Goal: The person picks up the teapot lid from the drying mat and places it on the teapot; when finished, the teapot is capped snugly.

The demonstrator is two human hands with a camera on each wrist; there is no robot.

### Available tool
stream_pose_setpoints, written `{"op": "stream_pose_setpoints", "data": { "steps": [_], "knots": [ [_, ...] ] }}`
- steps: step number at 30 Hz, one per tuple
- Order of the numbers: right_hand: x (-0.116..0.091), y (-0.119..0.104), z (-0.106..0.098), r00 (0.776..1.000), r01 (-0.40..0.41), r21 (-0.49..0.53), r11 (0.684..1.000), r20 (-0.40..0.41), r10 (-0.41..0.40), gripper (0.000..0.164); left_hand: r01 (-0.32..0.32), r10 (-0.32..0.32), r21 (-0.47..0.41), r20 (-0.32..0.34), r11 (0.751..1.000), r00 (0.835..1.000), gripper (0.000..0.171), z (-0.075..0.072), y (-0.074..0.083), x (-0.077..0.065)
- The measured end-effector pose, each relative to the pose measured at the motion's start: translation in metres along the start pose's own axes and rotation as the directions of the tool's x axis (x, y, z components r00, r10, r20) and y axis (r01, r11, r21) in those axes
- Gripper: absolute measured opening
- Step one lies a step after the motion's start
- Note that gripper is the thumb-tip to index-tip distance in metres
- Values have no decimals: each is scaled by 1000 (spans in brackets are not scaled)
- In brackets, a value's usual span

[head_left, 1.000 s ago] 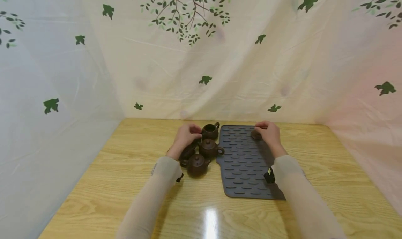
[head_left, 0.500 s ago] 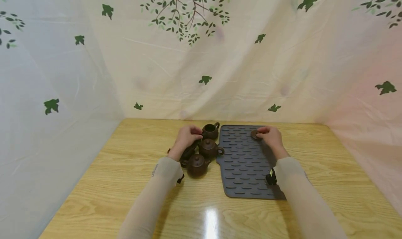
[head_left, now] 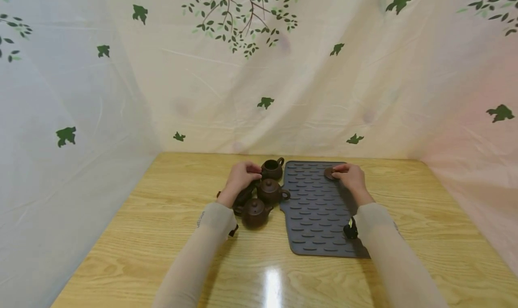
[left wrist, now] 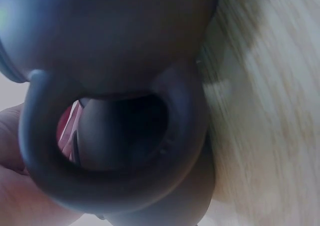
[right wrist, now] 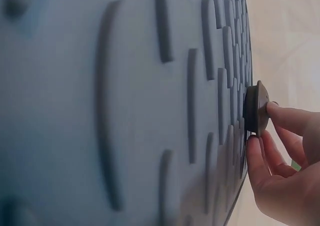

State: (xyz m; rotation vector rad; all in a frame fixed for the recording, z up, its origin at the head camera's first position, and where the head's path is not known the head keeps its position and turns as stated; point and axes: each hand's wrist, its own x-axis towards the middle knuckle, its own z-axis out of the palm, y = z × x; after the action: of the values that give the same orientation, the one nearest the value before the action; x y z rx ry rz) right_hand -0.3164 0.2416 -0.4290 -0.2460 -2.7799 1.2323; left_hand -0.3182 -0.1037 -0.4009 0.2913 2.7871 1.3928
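Observation:
My left hand [head_left: 240,180] pinches the spout side of a dark brown teapot [head_left: 272,169] whose top is uncovered. Close up in the left wrist view, a round teapot handle [left wrist: 100,191] fills the middle, with parts of the hand behind it. At the mat's far right, my right hand [head_left: 351,178] pinches the edge of a round brown teapot lid [head_left: 329,173]. The right wrist view shows the lid's [right wrist: 256,108] flat side towards the grey ridged mat [right wrist: 145,110], thumb and fingers at its rim. Another dark teapot [head_left: 244,193] is partly hidden under my left hand.
Two lidded brown teapots, a middle one [head_left: 269,191] and a front one [head_left: 255,214], stand close together left of the mat [head_left: 311,236]. The middle pot's handle reaches over the mat's left edge. A patterned curtain [head_left: 202,92] hangs behind the wooden table [head_left: 162,227].
My right hand has lowered from above the lid to its right edge, showing more of the lid on the mat. The left hand stays at the uncovered teapot.

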Motion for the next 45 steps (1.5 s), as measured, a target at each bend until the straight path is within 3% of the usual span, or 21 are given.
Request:
{"op": "stream_pose_setpoints", "data": {
  "steps": [23, 30, 45],
  "knots": [
    [1, -16, 10, 999, 37, 84, 996, -24, -36, 31, -5, 5, 10, 5, 1000, 1000, 16, 0, -2, 1],
    [0, -30, 15, 999, 7, 125, 992, 31, -11, 33, 7, -7, 1, 6, 1000, 1000, 16, 0, -2, 0],
    [1, -70, 39, 996, 52, 185, 981, 56, -63, 33, 15, -15, 3, 11, 1000, 1000, 16, 0, -3, 1]
  ]
}}
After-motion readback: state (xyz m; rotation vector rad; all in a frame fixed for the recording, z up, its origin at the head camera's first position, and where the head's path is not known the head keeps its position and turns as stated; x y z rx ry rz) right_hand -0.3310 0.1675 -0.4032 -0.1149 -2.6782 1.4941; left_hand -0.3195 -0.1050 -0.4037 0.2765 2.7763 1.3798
